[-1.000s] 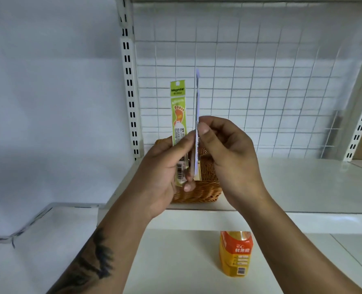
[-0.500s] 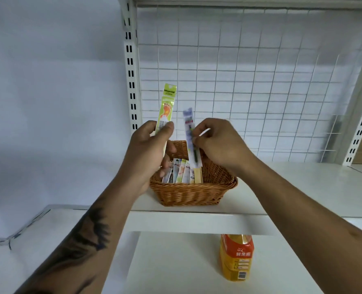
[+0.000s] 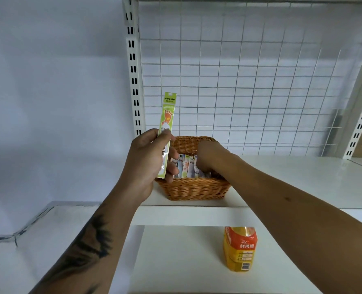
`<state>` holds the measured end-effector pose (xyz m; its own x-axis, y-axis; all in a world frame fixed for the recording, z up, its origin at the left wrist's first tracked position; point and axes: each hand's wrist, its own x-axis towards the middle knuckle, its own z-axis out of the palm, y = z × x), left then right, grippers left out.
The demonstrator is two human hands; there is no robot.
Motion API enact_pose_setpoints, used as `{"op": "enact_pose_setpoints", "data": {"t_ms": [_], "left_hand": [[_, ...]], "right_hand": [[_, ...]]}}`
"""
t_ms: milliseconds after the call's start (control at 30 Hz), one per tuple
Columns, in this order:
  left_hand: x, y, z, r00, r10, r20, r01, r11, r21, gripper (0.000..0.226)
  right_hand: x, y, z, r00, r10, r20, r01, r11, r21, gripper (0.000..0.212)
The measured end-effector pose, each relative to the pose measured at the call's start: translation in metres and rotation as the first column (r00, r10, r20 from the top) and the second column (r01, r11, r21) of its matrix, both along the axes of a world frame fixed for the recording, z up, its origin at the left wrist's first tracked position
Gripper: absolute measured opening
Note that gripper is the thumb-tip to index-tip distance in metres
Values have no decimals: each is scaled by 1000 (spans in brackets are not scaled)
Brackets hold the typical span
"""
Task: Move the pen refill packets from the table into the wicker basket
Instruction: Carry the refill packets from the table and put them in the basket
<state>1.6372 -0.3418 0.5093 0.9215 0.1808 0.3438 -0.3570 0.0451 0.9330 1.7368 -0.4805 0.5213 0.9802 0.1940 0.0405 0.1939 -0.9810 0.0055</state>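
1. White metal shelving with a wire grid back fills the view, against a pale wall.
2. On the upper shelf sits a wicker basket, several refill packets standing upright inside it.
3. Left hand, just left of the basket's rim, pinches a green packet upright between thumb and curled fingers.
4. Right hand reaches down into the basket among the packets; its fingers are hidden, so their state cannot be told.
5. An orange bottle stands on the lower shelf, below the basket.
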Motion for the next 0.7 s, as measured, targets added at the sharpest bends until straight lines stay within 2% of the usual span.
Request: {"op": "enact_pose_setpoints", "data": {"t_ms": [100,167,267,333,400,500,567,700], "left_hand": [[-1,-2,0,999,32,2,-32,999,4,27],[0,-3,1,999,42,-2,-42,999,-6,33],[3,-1,6,1000,1,-29,-2,999,-36,54],[5,-1,11,998,-39,-42,37,998,-59,62],[7,-4,15,998,-50,-45,45,994,-102,53],[7,-10,17,999,-42,-29,37,988,-148,25],[6,-16,16,998,-57,14,59,984,-168,17],[-3,-28,14,994,-93,64,107,957,-270,11]], "right_hand": [[-3,-3,1,999,19,44,-20,1000,18,22],[-4,-7,3,995,27,95,-41,988,148,18],[-15,-15,15,980,82,182,-150,903,402,13],[-32,-20,24,950,149,276,-280,800,531,11],[-51,-24,28,899,181,400,-412,661,627,9],[-68,-25,18,841,145,522,-519,491,700,9],[-75,-24,6,817,122,563,-557,418,717,10],[-80,-24,-7,780,95,619,-611,333,718,6]]}}
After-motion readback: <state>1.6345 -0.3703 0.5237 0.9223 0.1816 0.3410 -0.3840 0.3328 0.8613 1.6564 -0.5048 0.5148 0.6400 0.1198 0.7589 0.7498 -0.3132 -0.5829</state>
